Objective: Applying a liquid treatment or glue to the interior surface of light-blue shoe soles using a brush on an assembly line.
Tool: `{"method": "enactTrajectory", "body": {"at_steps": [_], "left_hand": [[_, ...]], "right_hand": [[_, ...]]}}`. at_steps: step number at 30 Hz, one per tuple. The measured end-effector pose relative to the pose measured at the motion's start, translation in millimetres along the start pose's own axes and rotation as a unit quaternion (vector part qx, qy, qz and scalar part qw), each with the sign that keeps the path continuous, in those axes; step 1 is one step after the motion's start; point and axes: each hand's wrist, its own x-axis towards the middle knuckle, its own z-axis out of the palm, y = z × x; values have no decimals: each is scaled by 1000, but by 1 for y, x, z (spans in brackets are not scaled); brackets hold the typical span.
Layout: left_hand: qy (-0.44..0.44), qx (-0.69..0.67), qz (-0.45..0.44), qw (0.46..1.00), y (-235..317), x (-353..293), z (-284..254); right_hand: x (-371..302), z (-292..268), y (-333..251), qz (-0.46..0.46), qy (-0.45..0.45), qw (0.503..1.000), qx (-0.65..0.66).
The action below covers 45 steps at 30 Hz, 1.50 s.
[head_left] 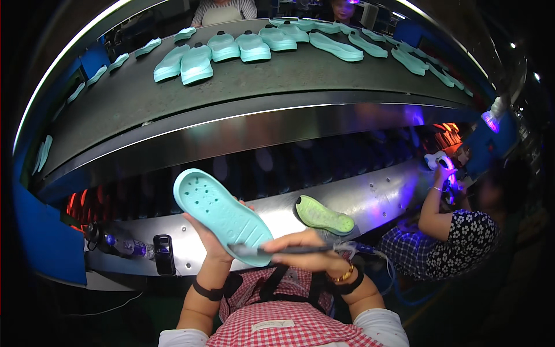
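Note:
A turquoise shoe sole (219,208) lies tilted in my left hand (211,244), whose fingers wrap round it from below and along its edges. Small holes dot its wide far end, and a ribbed patch marks its nearer part. In my right hand (309,254) is a dark-handled brush (303,250), held level. Its bristle tip is over the sole's near end and seems to touch it. A thin tube or cord runs from the handle's right end. To the right, a yellow-green sole (322,215) with a dark tip rests on the metal ledge (378,199).
Beyond the ledge, a dark conveyor belt (243,95) carries several turquoise soles (252,46). A bottle (118,240) and a black phone (164,254) are at left. A co-worker (457,228) handles a shoe piece at right. Red heater glow (446,137) shows under the belt.

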Motion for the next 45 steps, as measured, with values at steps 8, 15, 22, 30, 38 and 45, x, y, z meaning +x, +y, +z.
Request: {"method": "enactTrajectory", "body": {"at_steps": [8, 15, 22, 30, 38, 45], "left_hand": [[25, 11, 14, 1000, 5, 0, -2], [-35, 13, 2, 999, 7, 2, 0], [-43, -25, -4, 999, 6, 8, 10], [87, -8, -8, 996, 13, 6, 22], [33, -73, -25, 996, -11, -27, 27], [79, -49, -89, 992, -8, -7, 18]], "right_hand": [[-6, -5, 4, 43, 45, 998, 19], [-11, -17, 6, 4, 54, 998, 18], [-8, -18, 16, -74, -49, 991, 103], [-4, -6, 27, 0, 81, 960, 267], [0, 16, 26, 36, 111, 882, 456], [-3, 13, -7, -89, 113, 990, -8]]}}
